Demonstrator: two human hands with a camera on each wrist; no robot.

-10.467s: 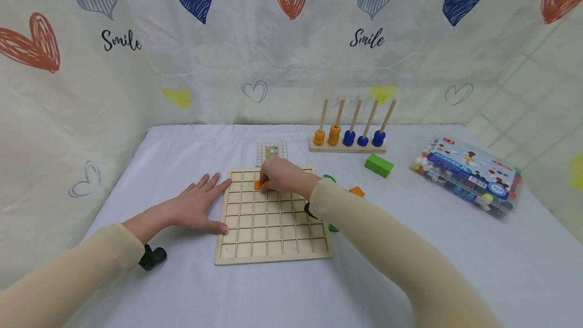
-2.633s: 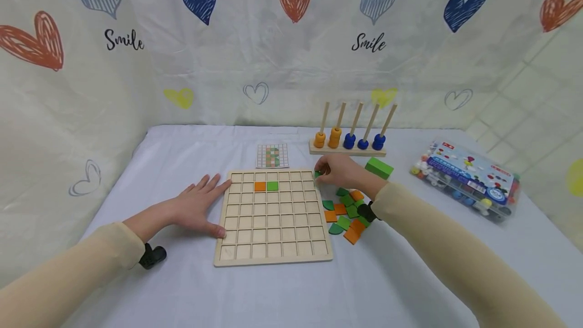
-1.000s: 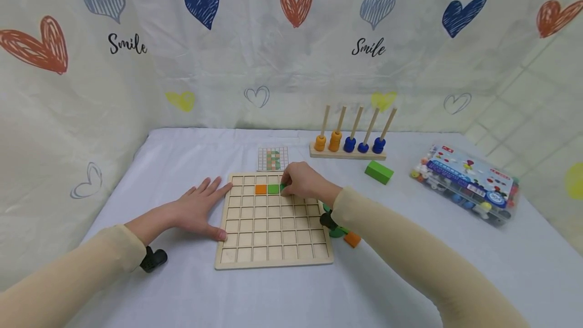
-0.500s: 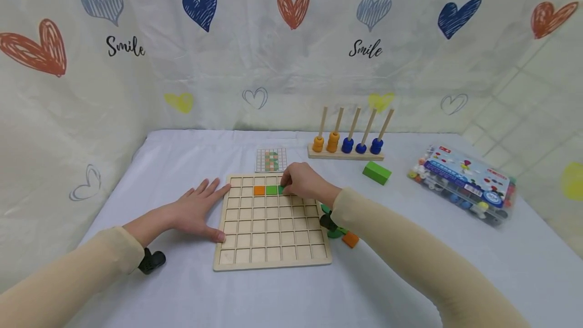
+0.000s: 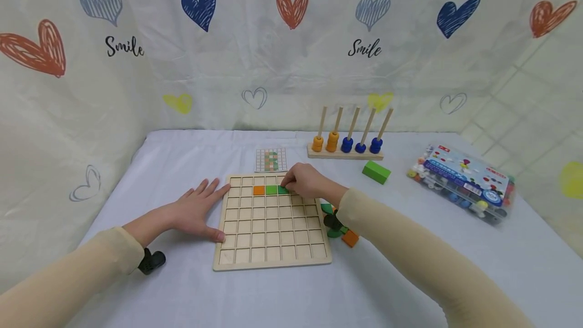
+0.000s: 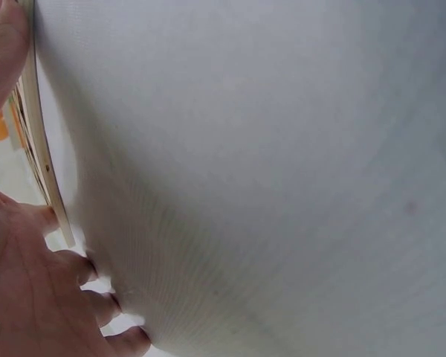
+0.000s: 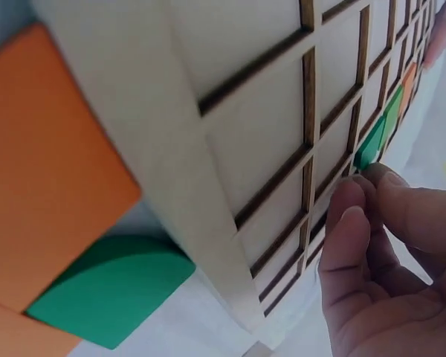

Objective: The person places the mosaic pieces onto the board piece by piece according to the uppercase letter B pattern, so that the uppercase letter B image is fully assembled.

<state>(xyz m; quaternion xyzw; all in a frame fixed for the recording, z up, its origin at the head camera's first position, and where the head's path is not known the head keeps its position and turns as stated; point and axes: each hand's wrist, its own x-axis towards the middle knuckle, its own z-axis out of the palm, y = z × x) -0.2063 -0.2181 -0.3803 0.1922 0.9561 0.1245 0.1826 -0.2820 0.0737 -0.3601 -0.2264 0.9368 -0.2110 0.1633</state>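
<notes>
The dark green piece [image 5: 282, 191] lies just left of the nearer right hand [image 5: 306, 181], fingers bunched, pinching or not I can't tell.

The bare left hand [image 5: 193, 212] spreads its fingers flat beyond its cream-sleeved left arm [image 5: 73, 272], while to its right the bare right hand [image 5: 306, 181], ending a cream-sleeved right arm [image 5: 405, 254], curls its fingers toward its thumb.

- Pale square wooden board [image 5: 266, 239]: patterned with a dark-lined grid.
- Flat curve-edged tile [image 5: 282, 191]: coloured dark green.
- White backdrop cloth [image 5: 314, 72]: heart-printed in red, blue and yellow.
</notes>
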